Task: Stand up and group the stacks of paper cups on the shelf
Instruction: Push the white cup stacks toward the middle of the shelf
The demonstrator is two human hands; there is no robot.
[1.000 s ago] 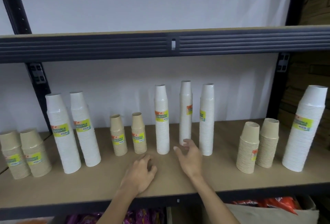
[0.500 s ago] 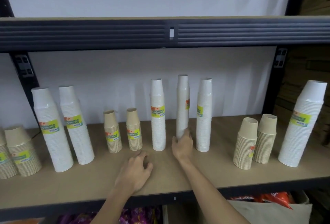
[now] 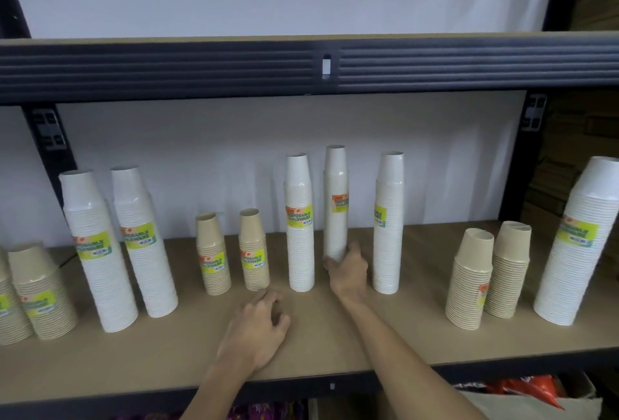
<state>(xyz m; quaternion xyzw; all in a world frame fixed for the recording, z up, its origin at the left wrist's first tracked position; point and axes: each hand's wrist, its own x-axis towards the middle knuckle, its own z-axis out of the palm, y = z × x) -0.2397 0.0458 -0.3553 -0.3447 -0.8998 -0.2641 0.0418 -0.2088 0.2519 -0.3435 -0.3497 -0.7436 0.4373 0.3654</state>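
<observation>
Upright stacks of paper cups stand along the wooden shelf [image 3: 335, 349]. In the middle are three tall narrow white stacks. My right hand [image 3: 346, 270] grips the base of the middle white stack [image 3: 335, 205], which stands farther back than its neighbours, the left white stack [image 3: 299, 225] and the right white stack [image 3: 388, 225]. My left hand [image 3: 256, 329] rests on the shelf with loosely curled fingers, holding nothing, in front of two small brown stacks [image 3: 254, 252].
Two wide white stacks [image 3: 100, 252] and two short brown stacks [image 3: 37, 289] stand at the left. At the right are two brown stacks [image 3: 472, 279] and a wide white stack [image 3: 576, 252]. A dark upper shelf beam [image 3: 301, 68] hangs overhead. Packaged goods lie below.
My right hand reached forward and closed round the base of the middle tall white stack. My left hand stayed resting on the shelf.
</observation>
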